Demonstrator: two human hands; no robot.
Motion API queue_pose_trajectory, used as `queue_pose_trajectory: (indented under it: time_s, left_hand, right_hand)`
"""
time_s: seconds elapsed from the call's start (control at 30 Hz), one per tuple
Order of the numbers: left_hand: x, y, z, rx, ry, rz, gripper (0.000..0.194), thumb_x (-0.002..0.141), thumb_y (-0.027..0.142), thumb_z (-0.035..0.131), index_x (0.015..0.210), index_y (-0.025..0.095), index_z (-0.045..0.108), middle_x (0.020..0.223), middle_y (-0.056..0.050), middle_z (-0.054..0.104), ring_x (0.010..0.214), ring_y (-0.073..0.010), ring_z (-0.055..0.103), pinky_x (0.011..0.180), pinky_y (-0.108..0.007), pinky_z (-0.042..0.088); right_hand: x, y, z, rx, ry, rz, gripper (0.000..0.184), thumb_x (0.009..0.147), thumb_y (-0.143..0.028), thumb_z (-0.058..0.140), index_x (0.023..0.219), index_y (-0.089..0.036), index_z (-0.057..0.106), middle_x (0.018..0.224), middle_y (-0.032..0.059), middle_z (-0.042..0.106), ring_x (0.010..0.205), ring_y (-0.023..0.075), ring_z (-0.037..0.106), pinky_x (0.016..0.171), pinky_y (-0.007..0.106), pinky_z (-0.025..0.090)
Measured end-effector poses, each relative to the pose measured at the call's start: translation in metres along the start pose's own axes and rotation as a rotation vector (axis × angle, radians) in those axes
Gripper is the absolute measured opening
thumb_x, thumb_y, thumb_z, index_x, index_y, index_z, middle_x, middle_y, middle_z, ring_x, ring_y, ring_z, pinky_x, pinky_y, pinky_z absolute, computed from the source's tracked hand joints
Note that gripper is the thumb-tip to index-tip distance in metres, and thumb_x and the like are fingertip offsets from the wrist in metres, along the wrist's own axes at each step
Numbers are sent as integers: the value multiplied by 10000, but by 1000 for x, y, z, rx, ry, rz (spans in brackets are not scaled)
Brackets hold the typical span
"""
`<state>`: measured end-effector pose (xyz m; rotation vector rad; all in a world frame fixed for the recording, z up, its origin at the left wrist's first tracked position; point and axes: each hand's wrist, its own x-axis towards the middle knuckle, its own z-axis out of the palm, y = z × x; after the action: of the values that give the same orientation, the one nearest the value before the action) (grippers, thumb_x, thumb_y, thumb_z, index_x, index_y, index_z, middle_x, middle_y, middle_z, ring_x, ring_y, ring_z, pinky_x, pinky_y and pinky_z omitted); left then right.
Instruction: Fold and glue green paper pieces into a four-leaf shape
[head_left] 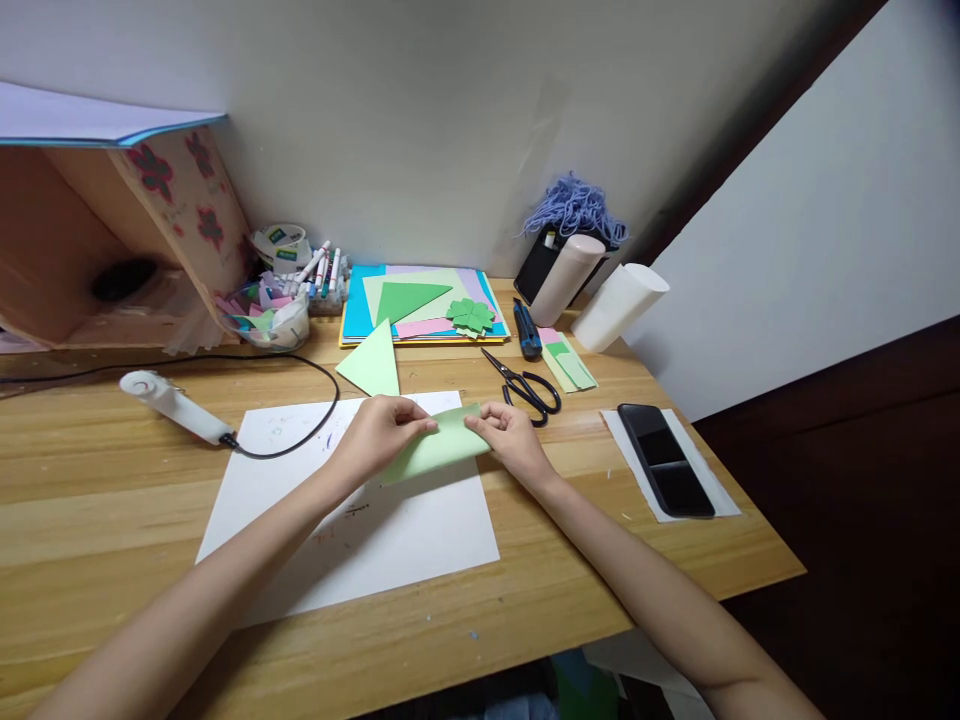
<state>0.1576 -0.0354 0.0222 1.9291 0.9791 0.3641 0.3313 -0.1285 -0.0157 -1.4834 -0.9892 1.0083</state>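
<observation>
A folded piece of light green paper point(439, 448) lies over a large white sheet point(375, 520) on the wooden desk point(112, 500). My left hand point(379, 435) pinches its left upper edge, fingers closed on the paper. The right end is pinched by my right hand point(510, 440), thumb and fingers pressed together. Both hands sit close, almost touching over the fold.
A light green triangle point(373, 365) lies behind the hands. Black scissors point(525, 385), a blue utility knife point(526, 330) and a stack of coloured paper point(420, 305) are further back. A black phone point(664, 460) lies right; a white glue gun point(176, 405) with cable lies left.
</observation>
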Motion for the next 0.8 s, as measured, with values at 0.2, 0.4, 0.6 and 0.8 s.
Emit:
queue_pose_trajectory:
  time_s: [0.2, 0.4, 0.6, 0.8]
  left_hand:
    - [0, -2, 0, 21, 6, 21, 252, 698, 412, 571, 694, 190, 689, 707, -27, 693, 653, -167, 588, 568, -249, 385]
    - [2, -4, 1, 39, -39, 65, 261, 721, 411, 543, 716, 183, 669, 714, -34, 683, 650, -166, 584, 568, -251, 386]
    - [0, -1, 1, 235, -133, 242, 317, 813, 406, 416, 728, 173, 613, 678, -36, 635, 592, -151, 535, 539, -241, 334]
    - [-6, -2, 13, 318, 98, 286, 246, 859, 354, 371, 752, 197, 528, 668, -11, 601, 562, -142, 507, 537, -236, 300]
  right_hand:
    - [0, 0, -1, -10, -2, 6, 349, 701, -463, 614, 617, -176, 432, 465, -78, 317, 428, 58, 259, 440, 206, 186]
    - [-1, 1, 0, -8, -8, -2, 325, 718, -434, 609, 622, -172, 442, 471, -75, 340, 430, 57, 284, 443, 203, 197]
    - [-4, -3, 3, 30, -44, -2, 278, 704, -394, 634, 641, -162, 493, 520, -52, 465, 455, 66, 390, 455, 196, 273]
    - [-10, -12, 13, 307, -54, 104, 290, 686, -382, 655, 871, -171, 581, 741, 7, 628, 651, 123, 568, 593, 234, 449]
